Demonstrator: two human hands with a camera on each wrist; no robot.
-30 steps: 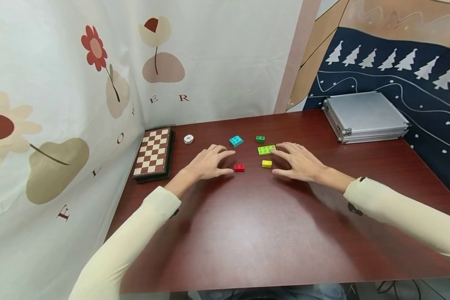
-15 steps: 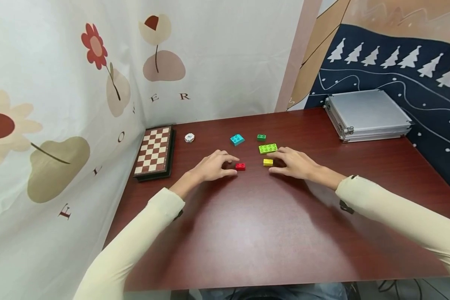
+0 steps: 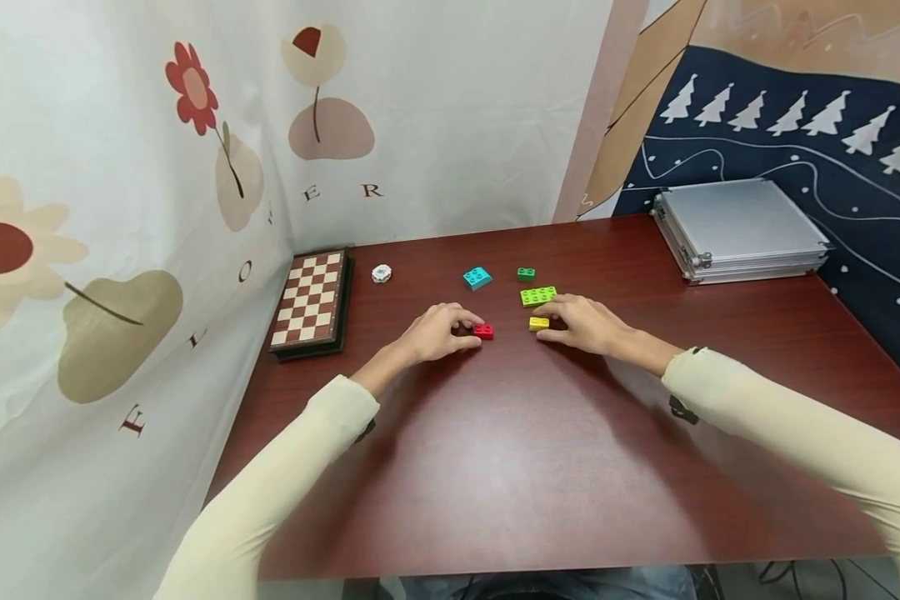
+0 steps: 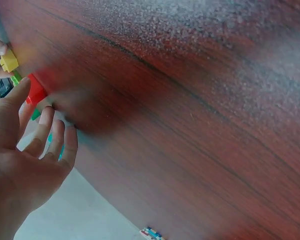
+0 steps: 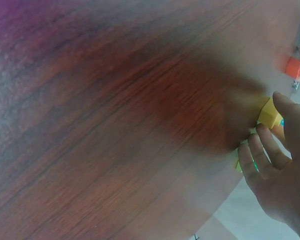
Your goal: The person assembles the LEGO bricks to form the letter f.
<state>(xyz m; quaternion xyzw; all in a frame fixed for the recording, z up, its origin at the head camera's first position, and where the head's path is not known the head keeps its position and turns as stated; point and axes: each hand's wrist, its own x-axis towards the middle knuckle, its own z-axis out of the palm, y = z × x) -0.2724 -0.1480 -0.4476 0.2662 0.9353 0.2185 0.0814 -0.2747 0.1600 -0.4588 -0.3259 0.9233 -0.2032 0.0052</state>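
Observation:
In the head view my left hand (image 3: 437, 333) has its thumb and index finger at either side of a small red toy brick (image 3: 483, 332), pinching its left end. The left wrist view shows the thumb against the red brick (image 4: 36, 90), the other fingers spread. Across from it, my right hand (image 3: 587, 323) pinches a small yellow brick (image 3: 539, 323) between thumb and index finger. A longer lime green brick (image 3: 537, 296) lies just behind the yellow one, close to the right fingers. Farther back are a blue brick (image 3: 477, 277) and a small dark green brick (image 3: 526, 273).
A chessboard box (image 3: 309, 300) lies at the table's left edge, with a white, round patterned piece (image 3: 381, 273) beside it. Flat silver cases (image 3: 742, 225) are stacked at the back right. Printed curtains (image 3: 450, 125) border the dark red wooden table (image 3: 495, 467).
Both hands have come down and inward, the left onto the red brick and the right from beside the lime brick onto the yellow one. Their thumbs and index fingers have closed in. The bricks stay put.

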